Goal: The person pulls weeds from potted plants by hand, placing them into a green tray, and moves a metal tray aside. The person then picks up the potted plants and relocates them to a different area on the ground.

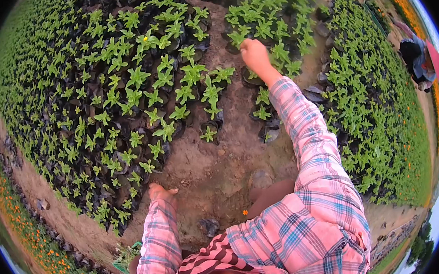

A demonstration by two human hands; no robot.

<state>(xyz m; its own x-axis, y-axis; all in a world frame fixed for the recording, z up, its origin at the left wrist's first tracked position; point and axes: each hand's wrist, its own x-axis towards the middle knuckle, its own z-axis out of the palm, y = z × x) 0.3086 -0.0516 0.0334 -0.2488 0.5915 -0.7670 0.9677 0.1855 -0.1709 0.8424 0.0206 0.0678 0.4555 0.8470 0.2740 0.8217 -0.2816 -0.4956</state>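
Note:
Reaching out, my right hand (255, 56) is over the block of seedlings right of the dirt path. Its fingers are curled closed beside a green seedling (240, 34); what they hold, if anything, is hidden. Down near the front edge of the larger block, my left hand (162, 191) is low by the black bags, thumb stretched out apart from the fingers. Its fingertips are partly out of sight, and I see nothing held in it. A seedling (148, 166) in a black plastic bag (161, 146) stands just beyond it.
Bare soil (201, 164) runs between the blocks. An orange flower (245, 212) and a crumpled black bag (209, 226) lie near my legs. A green crate (126, 258) is at lower left. Another person (419, 59) bends at far right. Orange flowers (48, 253) line the left side.

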